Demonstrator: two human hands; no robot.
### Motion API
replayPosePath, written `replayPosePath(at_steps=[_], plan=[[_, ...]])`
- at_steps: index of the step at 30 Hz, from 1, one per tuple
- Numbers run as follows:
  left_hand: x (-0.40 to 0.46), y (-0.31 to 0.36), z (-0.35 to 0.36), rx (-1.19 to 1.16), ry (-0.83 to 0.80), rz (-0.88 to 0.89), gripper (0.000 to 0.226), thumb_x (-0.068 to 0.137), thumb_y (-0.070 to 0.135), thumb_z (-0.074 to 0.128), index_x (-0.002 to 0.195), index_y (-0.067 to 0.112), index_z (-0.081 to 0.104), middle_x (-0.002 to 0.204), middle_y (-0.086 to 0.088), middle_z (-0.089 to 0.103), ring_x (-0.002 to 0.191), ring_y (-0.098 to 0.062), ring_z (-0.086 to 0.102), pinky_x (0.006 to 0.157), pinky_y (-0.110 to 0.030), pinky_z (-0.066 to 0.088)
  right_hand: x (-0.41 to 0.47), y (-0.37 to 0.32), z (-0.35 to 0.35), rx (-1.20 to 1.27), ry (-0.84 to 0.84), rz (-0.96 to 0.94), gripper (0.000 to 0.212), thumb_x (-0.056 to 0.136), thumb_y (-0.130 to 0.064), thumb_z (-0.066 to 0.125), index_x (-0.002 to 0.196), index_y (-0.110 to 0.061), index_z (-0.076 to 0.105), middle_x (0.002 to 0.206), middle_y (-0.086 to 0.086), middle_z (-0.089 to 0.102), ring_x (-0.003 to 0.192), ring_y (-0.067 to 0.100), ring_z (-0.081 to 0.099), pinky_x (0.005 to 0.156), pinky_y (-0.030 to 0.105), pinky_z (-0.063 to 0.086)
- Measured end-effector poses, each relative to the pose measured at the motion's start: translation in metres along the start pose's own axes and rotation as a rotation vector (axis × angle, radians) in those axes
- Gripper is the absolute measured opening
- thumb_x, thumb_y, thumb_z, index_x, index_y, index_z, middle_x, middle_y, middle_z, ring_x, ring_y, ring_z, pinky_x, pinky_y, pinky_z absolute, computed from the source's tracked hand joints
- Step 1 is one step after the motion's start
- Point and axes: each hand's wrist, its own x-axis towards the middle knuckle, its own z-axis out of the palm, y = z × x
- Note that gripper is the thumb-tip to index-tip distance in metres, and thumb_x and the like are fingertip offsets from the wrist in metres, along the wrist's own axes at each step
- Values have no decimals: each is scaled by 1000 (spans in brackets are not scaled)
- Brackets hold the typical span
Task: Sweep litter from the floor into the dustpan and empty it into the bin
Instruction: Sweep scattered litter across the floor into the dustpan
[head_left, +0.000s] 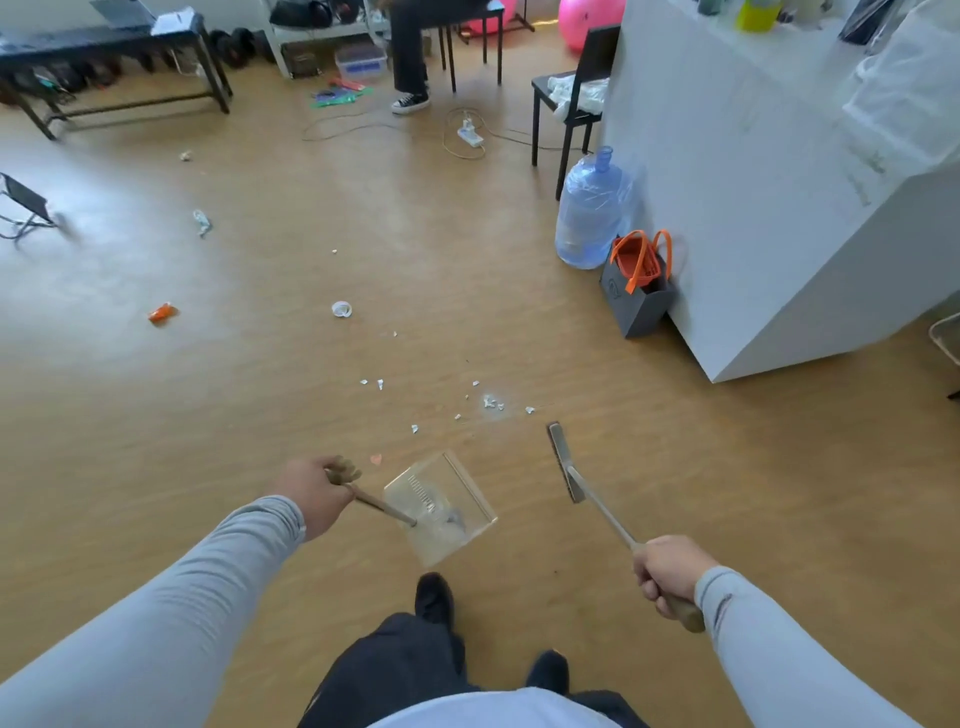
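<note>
My left hand (316, 492) grips the wooden handle of a clear plastic dustpan (441, 506), which hangs just above the wooden floor in front of my feet. My right hand (670, 574) grips the handle of a broom whose narrow dark head (563, 462) sits to the right of the pan. Small white paper scraps (488, 401) lie scattered just beyond both tools. Farther out lie a white ring-shaped piece (341, 309), an orange wrapper (162, 313), a crumpled clear wrapper (201, 222) and a small white ball (185, 155). No bin is plainly in view.
A white counter (753, 208) fills the right side, with a blue water jug (589, 213) and a grey bag with an orange basket (639, 291) at its foot. A black chair (569, 98), a power strip with cables (470, 136), a seated person's legs (410, 67) and a bench (109, 57) stand far off.
</note>
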Motion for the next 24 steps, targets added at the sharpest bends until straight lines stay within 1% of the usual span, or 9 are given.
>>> replayPosePath(at_steps=[3,7,10,12,14,16,19,22,24], plan=[[15,-7,-10,0,30,-20,20,87,7,70,105,15,67,101,2,71,99,-19,65,87,-23,42,12,-22,4,-6,15,5,19,85,9,45,69,0,50,40,5,45,35,18,36,41,16,27],[52,-14,-28,64,52,-25,23,88,11,70,111,14,69,96,2,65,87,-19,57,81,-24,40,27,-58,20,-3,41,34,19,85,7,46,68,1,53,42,6,46,34,18,36,41,17,27],[87,-22,-42,88,26,-43,24,88,14,70,112,18,69,93,4,64,84,-18,56,78,-24,40,32,-85,39,-2,78,64,20,85,5,46,68,-1,53,42,6,46,33,17,36,41,17,27],[111,-32,-52,96,-9,-52,23,87,18,71,110,20,70,99,4,71,89,-18,61,81,-25,45,31,-104,52,-3,95,95,22,86,5,45,67,-2,53,42,6,46,34,18,36,41,17,26],[134,-45,-62,111,-43,-58,27,84,22,72,111,20,72,105,6,74,97,-18,67,87,-27,50,30,-125,63,-7,112,116,22,88,5,45,69,-1,53,43,6,47,35,18,37,41,18,27],[153,-54,-72,88,-59,-63,27,84,22,73,111,20,73,102,6,74,95,-17,67,84,-27,49,31,-145,73,-17,128,139,20,89,3,45,72,-1,55,46,7,49,35,17,39,41,19,29],[176,-62,-85,71,-77,-67,19,87,19,71,106,19,70,95,6,69,84,-15,60,74,-24,41,36,-176,85,-5,128,180,15,90,0,48,82,1,60,51,8,53,35,16,42,40,20,32],[193,-69,-95,95,-84,-88,23,87,23,71,110,22,70,106,2,73,87,-19,61,75,-25,43,39,-202,95,-20,129,212,16,93,-3,47,86,2,61,49,7,53,33,14,42,38,18,35],[202,-74,-96,96,-87,-101,26,86,25,71,112,22,71,111,1,74,96,-22,65,81,-26,47,43,-217,99,-27,131,214,16,92,-3,46,88,2,61,50,7,54,33,14,43,38,18,37]])
